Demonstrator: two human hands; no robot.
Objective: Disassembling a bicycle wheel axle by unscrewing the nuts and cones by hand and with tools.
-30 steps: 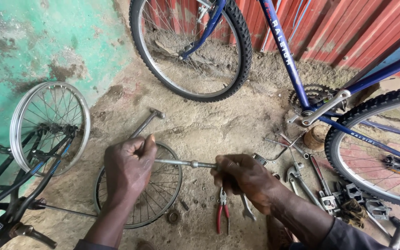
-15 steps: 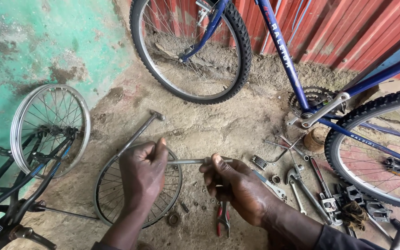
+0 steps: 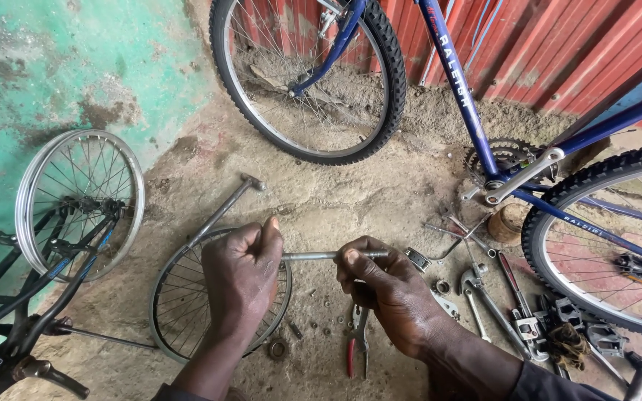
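My left hand is closed around one end of a thin metal axle rod, held level above the ground. My right hand pinches the rod's other end between thumb and fingers. Under my left hand a small bare wheel rim with spokes lies flat on the dirt. A long metal bar with a hammer-like head rests across that rim. Red-handled pliers lie on the ground below my right hand.
A blue bicycle stands at the back and right, front wheel and rear wheel on the dirt. Wrenches, nuts and pedals litter the right. A silver rim and black frame lean left by the green wall.
Both hands have shifted slightly right and down with the rod. My right hand's fingers have changed their hold on the rod's end.
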